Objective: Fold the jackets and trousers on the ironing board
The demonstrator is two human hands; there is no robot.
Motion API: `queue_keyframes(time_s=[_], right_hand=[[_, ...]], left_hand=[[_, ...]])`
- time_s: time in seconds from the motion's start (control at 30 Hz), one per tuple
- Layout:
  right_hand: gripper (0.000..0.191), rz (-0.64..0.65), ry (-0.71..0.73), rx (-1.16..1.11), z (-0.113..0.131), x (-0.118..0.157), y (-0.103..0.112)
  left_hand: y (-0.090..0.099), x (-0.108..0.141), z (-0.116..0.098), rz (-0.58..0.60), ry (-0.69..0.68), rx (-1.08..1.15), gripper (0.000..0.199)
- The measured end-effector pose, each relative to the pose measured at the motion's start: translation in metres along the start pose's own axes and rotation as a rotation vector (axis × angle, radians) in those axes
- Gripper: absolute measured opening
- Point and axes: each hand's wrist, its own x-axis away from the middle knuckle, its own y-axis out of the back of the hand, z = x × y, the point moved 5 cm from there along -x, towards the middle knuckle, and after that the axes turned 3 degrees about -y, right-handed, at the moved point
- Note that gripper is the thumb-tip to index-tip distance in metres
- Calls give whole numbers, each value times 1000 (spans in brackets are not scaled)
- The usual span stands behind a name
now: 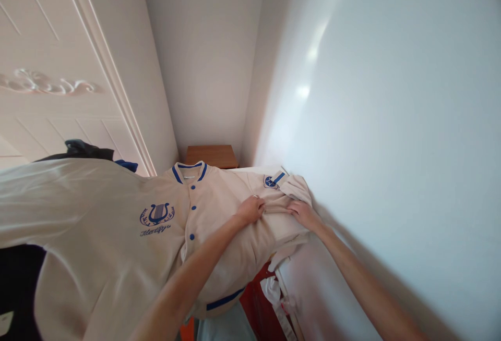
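A cream baseball jacket (pixel 219 200) with blue-striped collar and blue snap buttons lies spread out in front of me. A blue lyre emblem marks its left-hand side in the view. Its right-hand sleeve is folded inward, and a blue star patch (pixel 270 181) shows near the striped cuff (pixel 281 178). My left hand (pixel 250 210) has its fingers closed on the cloth of that sleeve. Close to the wall, my right hand (pixel 305 215) pinches the same sleeve from its outer side. The fingertips of both hands are partly sunk in the folds.
A pale glossy wall (pixel 391 122) rises close along the right. Behind the jacket stands a brown wooden piece (pixel 211 155). Dark clothing (pixel 82 149) lies at the left, by a white panelled door (pixel 58 59). Below the jacket are a red surface (pixel 260 304) and white cloth (pixel 271 290).
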Motion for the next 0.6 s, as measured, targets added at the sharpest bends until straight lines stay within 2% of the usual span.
queue_keyframes(time_s=[0.07,0.13,0.2,0.23,0.33,0.43,0.47,0.53,0.6], right_hand=[[38,-72,-145,67,0,3,4],[41,-210,-249,172,3,1,15],[45,-315,-231,281,13,-8,25],[49,-327,-196,329,17,-16,29],[58,-205,-186,397,19,-42,30],[33,-77,-301,357,4,-60,37],[25,-75,-329,342,-2,-63,46],[23,-131,-360,334,-13,-66,73],[25,-322,-399,201,-25,-63,119]], left_hand=[[-6,5,-3,-24,-48,-46,26],[-9,9,-4,-56,-84,-110,32],[-11,12,-3,-95,-104,-160,38],[-11,13,-2,-109,-109,-171,40],[-15,14,0,-107,-114,-183,42],[-17,14,2,-88,-100,-186,43],[-17,15,2,-87,-97,-184,43],[-16,15,2,-90,-91,-175,44],[-15,16,1,-93,-87,-163,43]])
